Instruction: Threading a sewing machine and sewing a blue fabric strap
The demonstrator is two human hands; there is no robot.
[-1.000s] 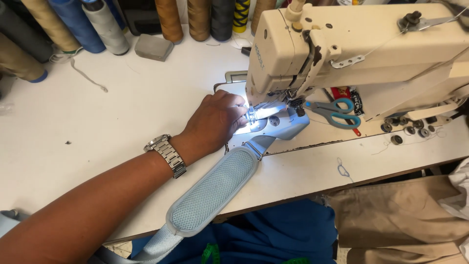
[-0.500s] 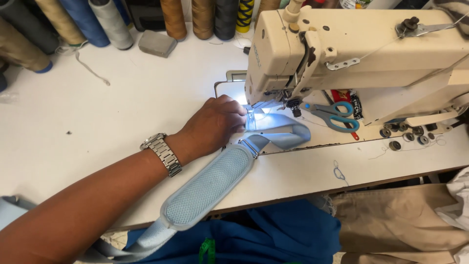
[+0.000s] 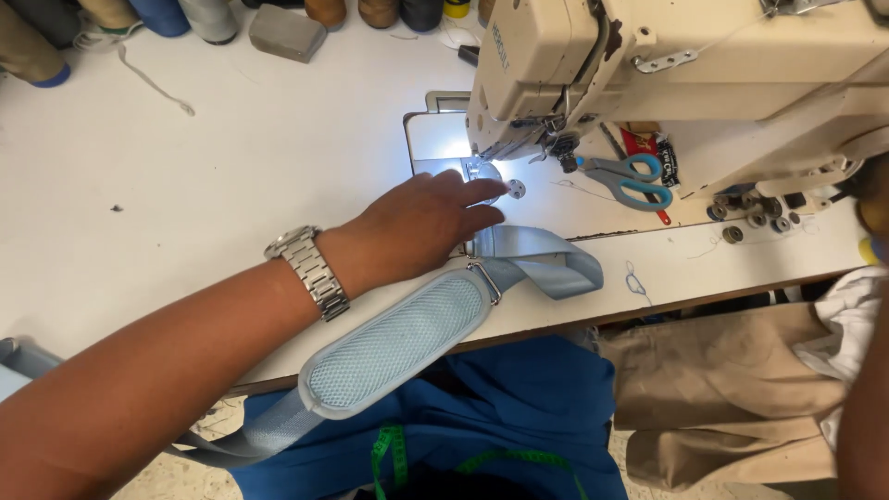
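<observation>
Since the earlier frames, the left hand (image 3: 431, 222) had lifted off the strap end at the needle and flattened out, fingers spread toward the lit plate, while the strap had slid back toward the near edge.

Nearest: blue cloth (image 3: 463, 426) hung below the surface edge with a green tape measure (image 3: 394, 454) lying on it; tan fabric (image 3: 732, 389) sat to the right of it.

Strap, pale blue (image 3: 546, 264): lay across the near edge of the white surface (image 3: 213, 185), its webbing folded into a loop just below the fingers. A padded mesh shoulder pad (image 3: 398, 343) ran along it, joined by a metal ring (image 3: 483, 281), and the far tail drooped off the edge at lower left. Judged light, soft and floppy; the webbing would bend anywhere, the pad being somewhat firmer. Best taken by pinching the flat webbing beside the ring, or by the pad.

Left hand: open, palm down, grasping nothing, its heel just above the strap loop; whether it touched the strap could not be told. A metal wristwatch (image 3: 308, 270) sat on the wrist.

Right hand: not seen; only a forearm edge showed at far right.

Beyond: a cream sewing machine (image 3: 667, 65) with its lamp on; blue-handled scissors (image 3: 628, 176) under the arm; thread cones (image 3: 204, 14) and a grey block (image 3: 287, 32) along the back.
</observation>
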